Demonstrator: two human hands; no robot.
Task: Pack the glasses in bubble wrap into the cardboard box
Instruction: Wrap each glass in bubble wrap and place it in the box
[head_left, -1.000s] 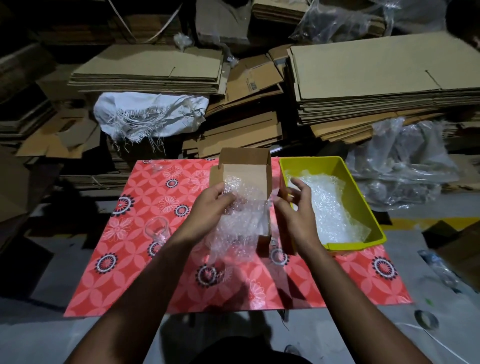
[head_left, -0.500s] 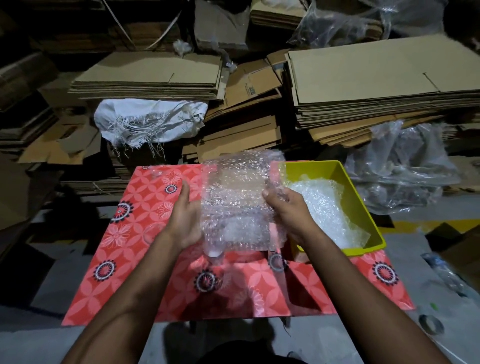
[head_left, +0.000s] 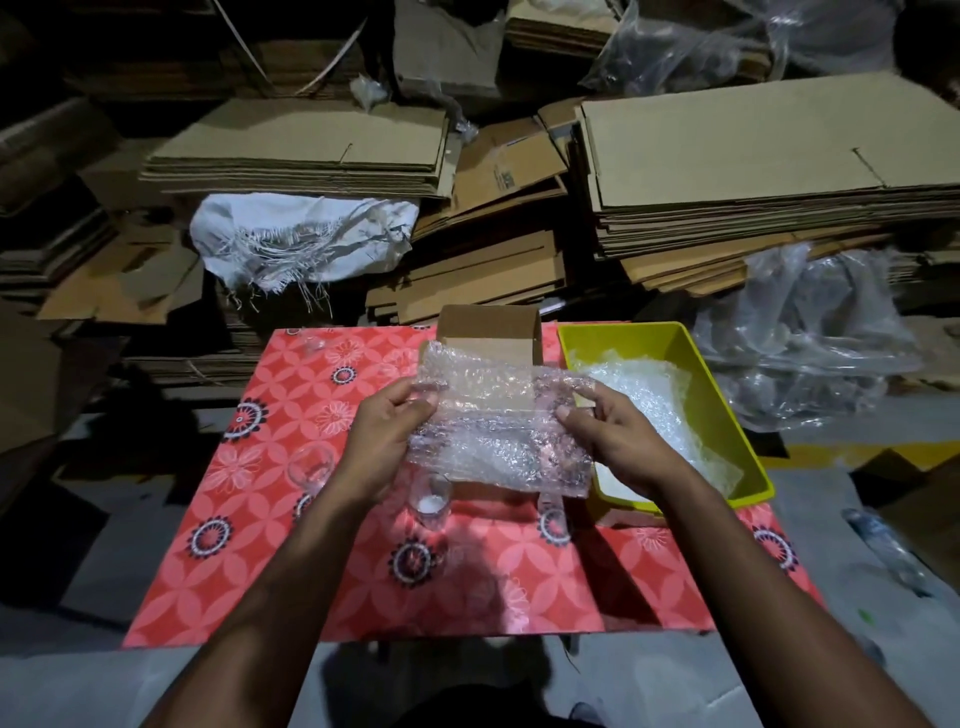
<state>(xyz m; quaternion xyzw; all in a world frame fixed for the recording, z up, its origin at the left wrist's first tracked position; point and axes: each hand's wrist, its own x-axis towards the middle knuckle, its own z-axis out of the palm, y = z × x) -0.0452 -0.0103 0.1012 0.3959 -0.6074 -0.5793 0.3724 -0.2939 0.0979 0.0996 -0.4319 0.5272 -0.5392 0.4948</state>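
Head view: left hand (head_left: 387, 434) and right hand (head_left: 615, 434) pinch opposite ends of a bubble wrap (head_left: 501, 423) sheet, stretched flat above the red cloth (head_left: 249, 519). Print on stacked cardboard is unreadable. The open box (head_left: 488, 325) stands behind the sheet. The yellow bin (head_left: 727, 415) beside it holds more wrap. Two glasses (head_left: 310, 465) stand on the cloth.
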